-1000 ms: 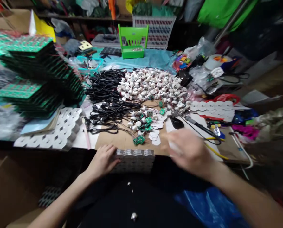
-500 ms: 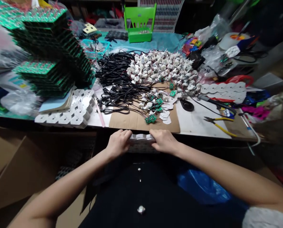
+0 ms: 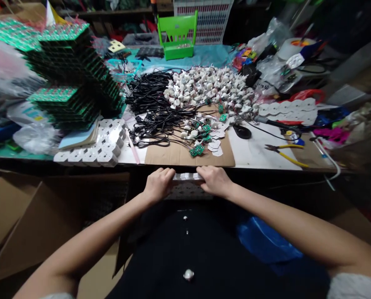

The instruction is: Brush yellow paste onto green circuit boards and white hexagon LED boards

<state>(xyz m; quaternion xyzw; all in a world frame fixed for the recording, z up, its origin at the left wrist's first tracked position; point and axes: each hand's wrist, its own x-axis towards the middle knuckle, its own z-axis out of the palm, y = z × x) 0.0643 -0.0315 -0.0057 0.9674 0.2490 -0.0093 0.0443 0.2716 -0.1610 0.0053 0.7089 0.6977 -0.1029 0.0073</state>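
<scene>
Left hand (image 3: 158,185) and right hand (image 3: 215,181) pinch opposite ends of a stack of white panels (image 3: 190,190), fingers curled over the upper corners. The stack sits between the hands, just below the front edge of the counter (image 3: 210,53).

Well to the left of the left hand stand the piled green circuit boards (image 3: 79,72). Nearer to that hand lie a blue booklet (image 3: 79,139), a second pile of white panels (image 3: 92,154) and a pink tool (image 3: 133,148).

Beyond the hands, from left to right, are black cables (image 3: 149,93), a cardboard sheet (image 3: 169,158) with small green boards (image 3: 197,150), and a heap of white parts (image 3: 208,89).

Change of state: one second earlier, only the left hand is on the stack, and the right hand is a blur over the counter. Now the right hand grips the right end. Both ends thus appear secured, and neither hand seems free for another item.

To the right of the right hand rest a black oval object (image 3: 242,132) and yellow-handled pliers (image 3: 275,148), the pliers farther off. Neither hand touches them.
</scene>
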